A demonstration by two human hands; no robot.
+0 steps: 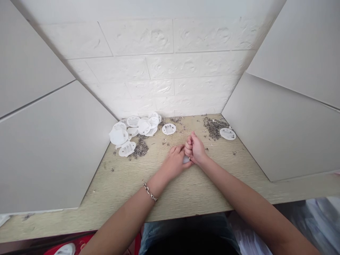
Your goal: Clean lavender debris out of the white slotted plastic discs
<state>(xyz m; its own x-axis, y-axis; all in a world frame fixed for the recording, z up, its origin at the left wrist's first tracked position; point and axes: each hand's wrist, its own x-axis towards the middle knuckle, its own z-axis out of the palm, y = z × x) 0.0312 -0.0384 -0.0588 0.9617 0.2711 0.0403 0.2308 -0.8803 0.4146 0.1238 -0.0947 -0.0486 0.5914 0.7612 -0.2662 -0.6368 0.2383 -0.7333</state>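
Observation:
My left hand (174, 162), with a chain bracelet at the wrist, presses a white plastic disc (186, 159) against the wooden tabletop. Most of that disc is hidden under the fingers. Right beside it, my right hand (196, 149) is curled into a fist over the disc's edge, thumb side up. Whatever its fingers grip is too small or too covered to make out. Just beyond both hands lies a round white slotted disc (169, 129), flat on the table.
Several white discs (118, 136) lie heaped at the back left, beside a pile of small metal pieces (140, 147). Another metal pile (214, 127) and a slotted disc (227, 134) are at the back right. Grey panels (53, 152) flank both sides; a white brick-pattern wall (159, 67) stands behind.

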